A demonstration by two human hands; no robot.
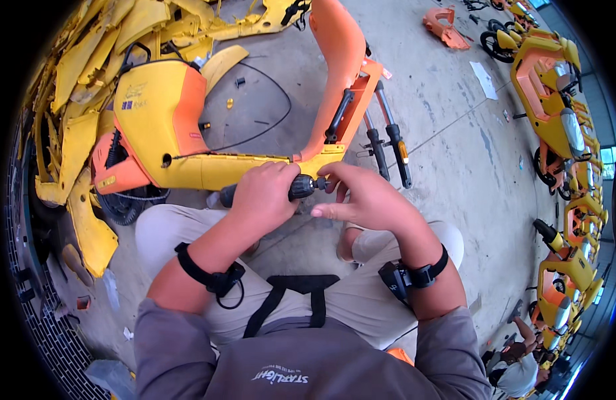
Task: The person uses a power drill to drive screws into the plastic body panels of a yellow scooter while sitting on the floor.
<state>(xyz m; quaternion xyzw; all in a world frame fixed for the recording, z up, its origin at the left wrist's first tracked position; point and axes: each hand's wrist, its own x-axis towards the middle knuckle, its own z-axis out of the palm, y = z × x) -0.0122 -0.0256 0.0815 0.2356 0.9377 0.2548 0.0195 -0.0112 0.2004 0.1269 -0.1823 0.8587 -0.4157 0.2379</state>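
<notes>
My left hand (pixel 262 195) is wrapped around the body of a black power screwdriver (pixel 300 188), whose grey butt sticks out to the left of my fist. My right hand (pixel 362 197) pinches the tool's front chuck with thumb and fingers, index finger stretched out below it. The tool lies level just in front of a yellow and orange scooter frame (pixel 188 127) that rests on its side on the concrete floor. The frame's orange front panel (pixel 334 60) and black fork tubes (pixel 388 143) rise behind my hands.
A heap of yellow body panels (pixel 88 53) fills the left and far left. A row of yellow and orange scooters (pixel 554 100) stands along the right. Another person (pixel 521 367) crouches at the lower right. A drain grate (pixel 34 313) runs along the left edge.
</notes>
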